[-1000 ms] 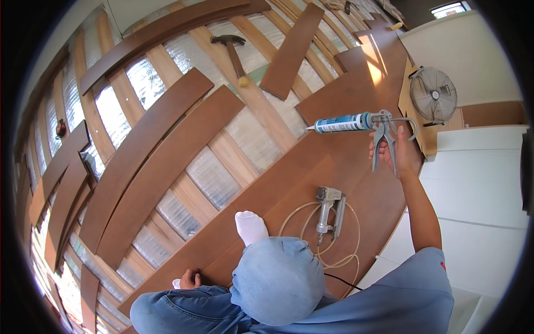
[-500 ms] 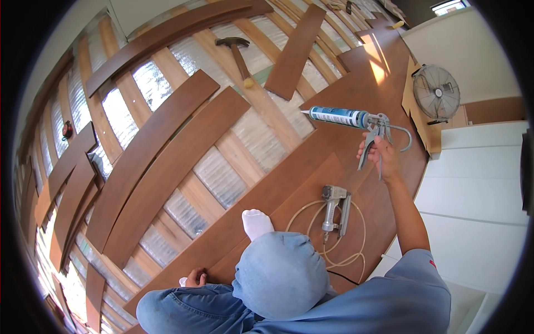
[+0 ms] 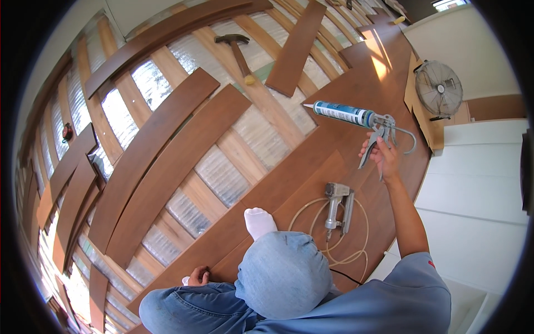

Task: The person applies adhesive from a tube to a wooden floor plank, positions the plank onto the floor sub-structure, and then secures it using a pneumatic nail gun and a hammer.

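Observation:
My right hand (image 3: 382, 157) is wrapped round the grey handle and trigger of a caulking gun (image 3: 380, 126). A blue and white sealant cartridge (image 3: 344, 113) sits in its frame, and the pale nozzle points left over the boards. Low at the left, my left hand (image 3: 198, 275) rests beside my bent knee, near a white-socked foot. Its fingers look loosely bent and apart, partly hidden by the leg, with nothing seen in them. A silver pneumatic nailer (image 3: 338, 209) lies on the laid brown floorboards (image 3: 300, 189) below the caulking gun, with its beige hose (image 3: 361, 222) coiled around it.
Loose brown planks (image 3: 172, 178) lie across pale wooden battens (image 3: 239, 150) with silvery foil sheeting between them. A hammer (image 3: 239, 55) rests there, with a small red and black tool (image 3: 67, 132) farther left. A round fan (image 3: 439, 89) and white cabinets (image 3: 473, 183) stand at the right.
The whole view has shifted slightly. The caulking gun stays in my right hand with almost the same aim, and my left hand keeps its place beside the knee.

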Motion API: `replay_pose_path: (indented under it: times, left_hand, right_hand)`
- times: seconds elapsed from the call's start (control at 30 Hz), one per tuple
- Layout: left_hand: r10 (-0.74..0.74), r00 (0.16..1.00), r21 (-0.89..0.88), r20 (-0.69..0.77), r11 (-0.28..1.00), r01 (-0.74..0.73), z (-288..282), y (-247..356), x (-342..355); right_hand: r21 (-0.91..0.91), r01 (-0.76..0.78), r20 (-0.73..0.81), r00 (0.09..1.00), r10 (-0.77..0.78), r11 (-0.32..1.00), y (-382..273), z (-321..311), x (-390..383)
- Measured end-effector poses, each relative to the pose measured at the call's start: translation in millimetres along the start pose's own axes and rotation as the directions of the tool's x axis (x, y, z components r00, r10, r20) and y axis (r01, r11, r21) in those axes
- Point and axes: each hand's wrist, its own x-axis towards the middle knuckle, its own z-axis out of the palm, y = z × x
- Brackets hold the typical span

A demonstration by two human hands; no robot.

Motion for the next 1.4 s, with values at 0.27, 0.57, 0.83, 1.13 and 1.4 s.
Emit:
replay_pose_path:
  times: [0.27, 0.57, 0.83, 1.13, 1.4]
  left_hand:
    - [0.083, 0.996, -0.116, -0.016, 0.990, -0.085, 0, -26, 5]
    - [0.044, 0.999, -0.098, 0.008, 0.994, -0.043, 1, -17, 4]
    - [0.036, 0.999, -0.105, 0.037, 0.994, -0.032, -5, -4, 4]
    - [0.120, 0.988, 0.037, -0.099, 0.992, -0.117, -71, 26, 37]
    - [0.472, 0.852, 0.675, -0.227, 0.707, -0.212, -146, 156, 112]
  right_hand:
    - [0.014, -0.026, -0.077, 0.997, 0.027, 1.000, 17, -2, -5]
    - [0.037, -0.069, -0.176, 0.981, 0.075, 0.997, 27, -26, -36]
    - [0.065, -0.092, -0.238, 0.966, 0.105, 0.994, 26, -47, -59]
    - [0.100, -0.074, 0.005, 0.997, 0.074, 0.992, -30, -20, -40]
    - [-0.813, 0.504, 0.411, 0.852, -0.324, 0.293, -32, 3, 21]
